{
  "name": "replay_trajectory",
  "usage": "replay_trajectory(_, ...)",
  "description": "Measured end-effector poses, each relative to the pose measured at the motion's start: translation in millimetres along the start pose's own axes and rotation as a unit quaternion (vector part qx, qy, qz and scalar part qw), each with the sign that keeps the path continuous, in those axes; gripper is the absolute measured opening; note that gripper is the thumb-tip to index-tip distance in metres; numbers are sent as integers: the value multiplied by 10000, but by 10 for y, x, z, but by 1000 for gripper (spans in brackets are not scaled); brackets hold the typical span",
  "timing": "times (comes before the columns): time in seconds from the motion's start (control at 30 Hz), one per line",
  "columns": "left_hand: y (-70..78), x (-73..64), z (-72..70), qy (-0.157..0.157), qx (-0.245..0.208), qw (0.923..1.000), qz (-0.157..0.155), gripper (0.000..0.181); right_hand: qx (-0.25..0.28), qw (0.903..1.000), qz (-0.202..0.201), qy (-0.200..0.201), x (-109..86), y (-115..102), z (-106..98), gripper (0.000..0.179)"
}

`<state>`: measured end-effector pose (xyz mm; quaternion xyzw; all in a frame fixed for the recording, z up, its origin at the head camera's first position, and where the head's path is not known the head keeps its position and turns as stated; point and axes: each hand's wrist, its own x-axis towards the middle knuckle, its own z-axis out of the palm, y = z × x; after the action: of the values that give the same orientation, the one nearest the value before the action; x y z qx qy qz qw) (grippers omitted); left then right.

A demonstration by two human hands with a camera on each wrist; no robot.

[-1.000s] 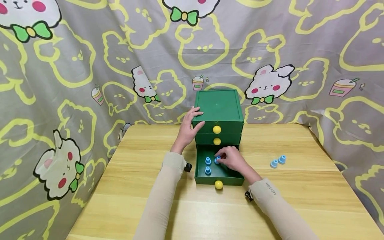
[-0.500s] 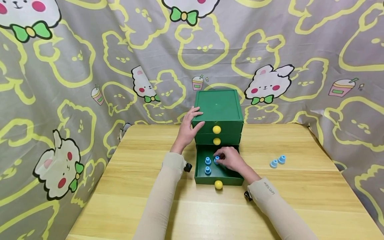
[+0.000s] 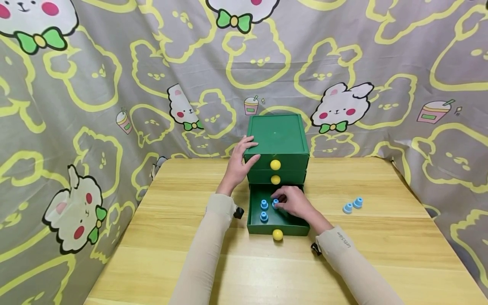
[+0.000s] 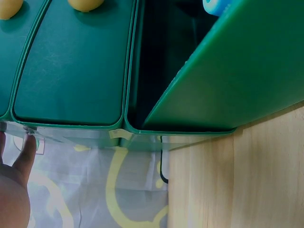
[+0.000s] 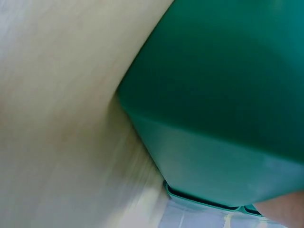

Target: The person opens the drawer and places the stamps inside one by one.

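A green drawer cabinet with round yellow knobs stands at the back middle of the table, its bottom drawer pulled out. My left hand rests against the cabinet's upper left side, fingers spread over the top edge. Inside the drawer, my right hand pinches a small light-blue stepped peg between thumb and fingers. To its left in the drawer stand a blue peg and, in front of that, another blue peg. The right wrist view shows mainly the green drawer front, with the pegs hidden.
Two more blue pegs, a nearer one and a farther one, stand close together on the wooden table to the right. A grey patterned curtain hangs behind and along the sides.
My right hand and the pinched peg have shifted very slightly left within the drawer. The left hand, cabinet and other pegs stay in place.
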<state>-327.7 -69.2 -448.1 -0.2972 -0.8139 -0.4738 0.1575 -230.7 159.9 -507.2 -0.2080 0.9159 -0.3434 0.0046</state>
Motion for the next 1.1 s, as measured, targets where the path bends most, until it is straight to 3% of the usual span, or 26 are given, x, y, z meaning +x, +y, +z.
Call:
replay_trajectory(0.4, -18, 6, -2, 16, -37, 10000, 36, 48, 265, 9988, -11, 409, -133, 0, -226, 18)
replay_trajectory(0.63, 5, 5, -15, -31, -14, 10000, -55, 46, 332, 9960, 284, 775, -261, 163, -406, 18)
replay_trajectory(1.1, -13, 4, -13, -39, -27, 10000, -45, 47, 181, 9884, 294, 1476, -503, 437, -717, 16)
